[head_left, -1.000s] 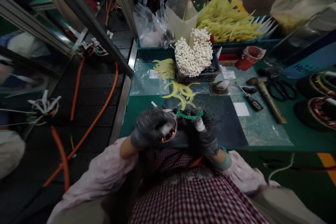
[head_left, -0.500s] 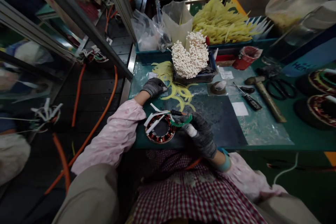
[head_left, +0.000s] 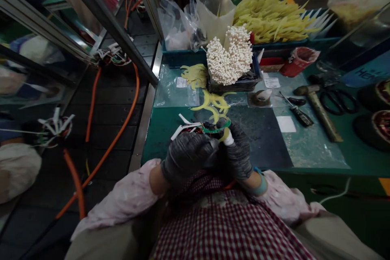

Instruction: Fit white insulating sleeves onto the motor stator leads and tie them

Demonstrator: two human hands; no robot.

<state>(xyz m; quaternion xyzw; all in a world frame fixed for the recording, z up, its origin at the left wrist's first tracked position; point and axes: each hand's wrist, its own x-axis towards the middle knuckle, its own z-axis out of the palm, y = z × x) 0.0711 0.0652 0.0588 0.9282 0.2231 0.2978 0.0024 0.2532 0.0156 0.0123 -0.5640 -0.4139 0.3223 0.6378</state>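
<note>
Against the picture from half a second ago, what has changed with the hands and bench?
The left hand has left the curved yellow strips, drawing back toward the body and rightward, and now hides much of the wound stator. A yellow piece now shows by the right hand; which hand holds it is unclear. The right hand still holds the green strip; hammer and screwdriver lie unmoved.

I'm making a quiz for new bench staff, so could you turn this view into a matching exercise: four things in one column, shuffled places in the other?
Things
1. Hammer
2. Green band
3. White-tipped bundle
4. White paper square

Places
A. Standing in the dark box
B. Flat, just left of the screwdriver
C. Held by the right hand
D. Between the screwdriver and the scissors

Pairs: 1-D, 2-C, 3-A, 4-B
</note>
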